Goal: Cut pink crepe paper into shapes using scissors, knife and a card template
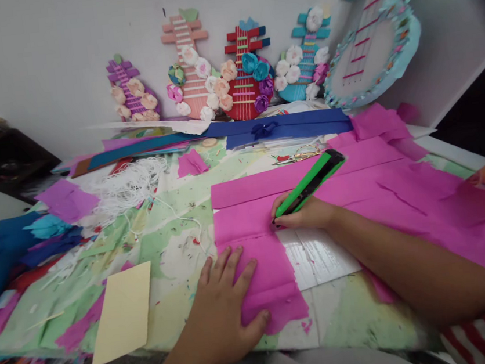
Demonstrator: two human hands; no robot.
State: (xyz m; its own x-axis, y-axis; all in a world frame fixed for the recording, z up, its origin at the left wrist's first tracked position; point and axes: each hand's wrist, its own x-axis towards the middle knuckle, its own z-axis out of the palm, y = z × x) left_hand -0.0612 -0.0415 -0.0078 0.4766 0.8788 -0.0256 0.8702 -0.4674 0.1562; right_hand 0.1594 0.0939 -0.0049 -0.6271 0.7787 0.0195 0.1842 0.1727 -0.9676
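A sheet of bright pink crepe paper [256, 221] lies on the table. My left hand [221, 301] rests flat on its lower left part, fingers spread. Above the same sheet, my right hand [305, 213] is closed around a green and black utility knife [312, 181]. The knife leans up to the right, its lower end at the pink paper; the blade itself is hidden by my fingers. A glossy white sheet with print [316, 255] shows from under the paper, below my right wrist. More crumpled pink paper [424, 202] spreads out beyond my right forearm.
Gold scissors [298, 156] lie behind the paper. At the left are tangled white cord [129, 186], paper scraps [69, 200] and a cream card [123, 312] overhanging the front edge. Flower-decorated guitar shapes [246, 82] lean against the wall behind folded blue paper [289, 127].
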